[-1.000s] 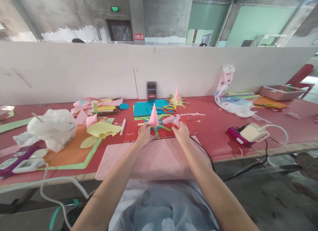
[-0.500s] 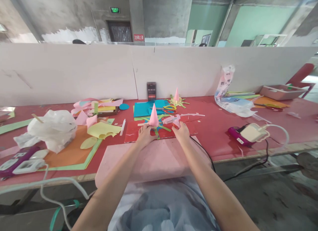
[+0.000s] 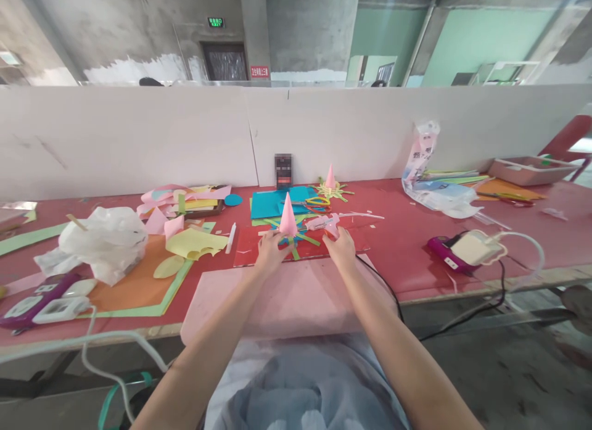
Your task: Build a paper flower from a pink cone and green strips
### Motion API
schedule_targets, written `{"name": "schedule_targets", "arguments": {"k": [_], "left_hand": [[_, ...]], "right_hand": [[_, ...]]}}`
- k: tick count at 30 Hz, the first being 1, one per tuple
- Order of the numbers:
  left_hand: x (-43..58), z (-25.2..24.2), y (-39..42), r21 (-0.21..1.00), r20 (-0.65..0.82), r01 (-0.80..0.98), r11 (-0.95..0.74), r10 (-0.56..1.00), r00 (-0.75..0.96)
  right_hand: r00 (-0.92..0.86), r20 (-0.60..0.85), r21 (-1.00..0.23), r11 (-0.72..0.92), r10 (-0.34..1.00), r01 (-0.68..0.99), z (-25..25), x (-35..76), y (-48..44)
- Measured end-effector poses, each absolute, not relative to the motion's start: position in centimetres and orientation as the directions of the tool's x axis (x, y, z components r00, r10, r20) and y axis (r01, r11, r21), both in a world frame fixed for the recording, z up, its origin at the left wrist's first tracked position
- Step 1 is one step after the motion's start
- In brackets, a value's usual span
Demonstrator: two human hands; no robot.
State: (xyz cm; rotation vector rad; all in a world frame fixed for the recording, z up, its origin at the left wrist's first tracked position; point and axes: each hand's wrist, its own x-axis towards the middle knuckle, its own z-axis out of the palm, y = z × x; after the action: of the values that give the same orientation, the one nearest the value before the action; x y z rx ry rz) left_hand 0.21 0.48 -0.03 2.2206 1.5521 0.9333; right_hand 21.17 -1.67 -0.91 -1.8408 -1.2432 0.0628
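A pink paper cone [image 3: 288, 217] stands upright, with green and blue paper strips [image 3: 309, 238] spread around its base on a red board [image 3: 247, 243]. My left hand [image 3: 272, 251] is at the cone's near left side, thumb and fingers curled around the base edge; the exact contact is partly hidden. Closed around the handle of a pink glue gun [image 3: 321, 223], my right hand [image 3: 340, 245] is just right of the strips. The gun's nozzle points left toward the cone. Behind, a second pink cone [image 3: 330, 178] stands on yellow-green strips.
Scissors [image 3: 314, 203] lie on blue paper [image 3: 263, 203] behind the cone. To the left are paper scraps [image 3: 197, 242], a white plastic bag [image 3: 104, 232] and a glue stick [image 3: 230, 237]. A purple power strip [image 3: 446, 255] and black cord [image 3: 382, 276] are at right.
The whole view has shifted slightly. Both hands keep nearly the same places by the cone and the glue gun, with the left thumb a little differently placed.
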Motion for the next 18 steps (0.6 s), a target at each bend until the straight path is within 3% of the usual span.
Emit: {"name": "schedule_targets", "arguments": {"k": [4,8,12,16,18], "left_hand": [[-0.1,1.9,0.9,0.614,0.512,0.672,-0.415,0.857,0.062],[0.9,4.3,2.7,0.620,0.562,0.676,-0.398,0.827,-0.028],[2.8,5.3,4.8,0.567,0.483,0.744,-0.354,0.874,0.049],[3.7,5.2,6.1,0.500,0.302,0.829,-0.250,0.948,0.103],[3.7,5.5,6.3,0.496,0.306,0.834,-0.243,0.947,0.094]], "right_hand": [[0.515,0.427,-0.709,-0.078,0.743,0.701,-1.0,21.2,-1.6],[0.532,0.435,-0.731,-0.060,0.727,0.680,-0.8,21.2,-1.7],[0.546,0.432,-0.759,-0.038,0.718,0.650,-0.7,21.2,-1.7],[0.537,0.430,-0.764,-0.024,0.726,0.645,-0.5,21.1,-1.8],[0.530,0.428,-0.766,-0.018,0.732,0.643,-0.4,21.0,-1.9]]}}
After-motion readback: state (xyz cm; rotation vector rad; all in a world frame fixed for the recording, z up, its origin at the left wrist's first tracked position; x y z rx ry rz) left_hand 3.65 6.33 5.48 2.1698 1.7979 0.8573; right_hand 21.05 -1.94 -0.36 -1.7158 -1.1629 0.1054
